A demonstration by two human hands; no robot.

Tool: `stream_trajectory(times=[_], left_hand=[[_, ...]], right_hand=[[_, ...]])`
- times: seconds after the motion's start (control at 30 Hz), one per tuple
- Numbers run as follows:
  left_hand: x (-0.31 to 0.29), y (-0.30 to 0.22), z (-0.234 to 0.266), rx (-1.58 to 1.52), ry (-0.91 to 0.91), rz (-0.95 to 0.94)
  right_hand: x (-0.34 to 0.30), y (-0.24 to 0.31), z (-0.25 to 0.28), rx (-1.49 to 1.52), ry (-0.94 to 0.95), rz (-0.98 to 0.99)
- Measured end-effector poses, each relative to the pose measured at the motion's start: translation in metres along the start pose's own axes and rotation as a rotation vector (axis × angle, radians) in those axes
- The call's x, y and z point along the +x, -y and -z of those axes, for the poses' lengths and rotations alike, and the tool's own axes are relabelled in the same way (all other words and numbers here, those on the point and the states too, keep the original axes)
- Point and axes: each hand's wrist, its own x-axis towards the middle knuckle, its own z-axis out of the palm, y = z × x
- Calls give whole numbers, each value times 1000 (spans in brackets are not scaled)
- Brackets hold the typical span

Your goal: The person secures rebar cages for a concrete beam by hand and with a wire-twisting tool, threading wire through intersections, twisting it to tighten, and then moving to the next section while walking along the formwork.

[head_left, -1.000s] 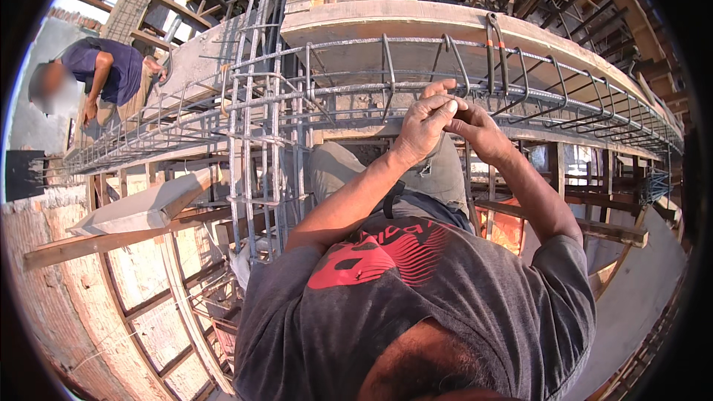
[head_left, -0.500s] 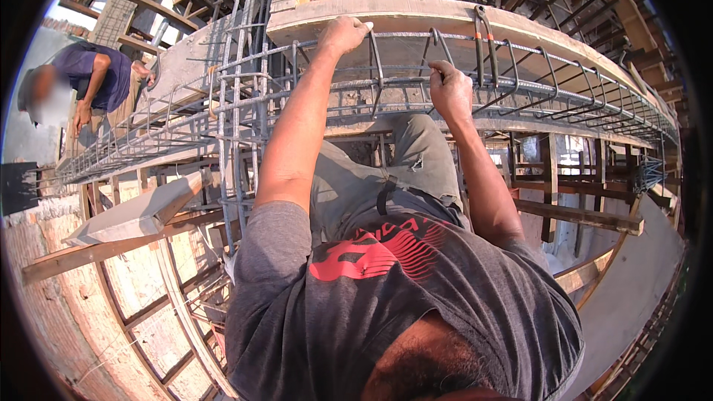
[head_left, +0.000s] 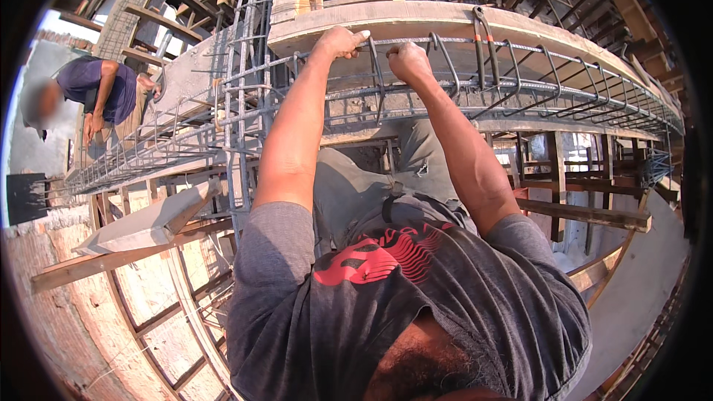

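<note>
My left hand [head_left: 342,43] is closed at the top of a bent steel stirrup [head_left: 377,78], where it meets the upper long bar of a rebar cage. Just right of it, my right hand [head_left: 410,64] is a closed fist below the upper bar; whatever its fingers hold is too small to make out. Another stirrup [head_left: 445,63] stands right of that hand. Further right, pincers [head_left: 486,52] with dark handles hang over the upper rebar [head_left: 535,46], jaws upward and handles down.
A plank formwork side [head_left: 416,13] runs behind the cage. Upright bars [head_left: 239,82] cross it at left. A co-worker [head_left: 104,89] bends over the cage's far left end. Timber beams [head_left: 587,214] and a board [head_left: 148,219] lie below, with open gaps between them.
My right hand has moved left and slightly up along the cage, closer to my left hand. My left hand has shifted slightly down and stays at the same stirrup.
</note>
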Motion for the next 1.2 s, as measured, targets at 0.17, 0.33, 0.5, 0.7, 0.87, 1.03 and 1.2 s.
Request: stream_trajectory(times=[0.17,0.33,0.5,0.7,0.87,1.03,1.2], left_hand=[[-51,-29,-12,58,-491,123],[-69,-45,2,65,-424,243],[-68,-55,9,187,-342,323],[-58,-50,2,122,-293,314],[-23,-29,-12,-118,-477,188],[-31,-34,-37,-211,-752,-170],[-28,-33,-29,-227,-818,-178]], right_hand=[[19,-20,-17,617,216,-194],[19,-10,-4,839,429,-233],[21,-16,-4,930,430,-282],[29,-14,-11,1084,528,-367],[31,-3,-18,1124,542,-340],[29,-3,-22,500,267,-133],[26,6,-38,208,-5,29]])
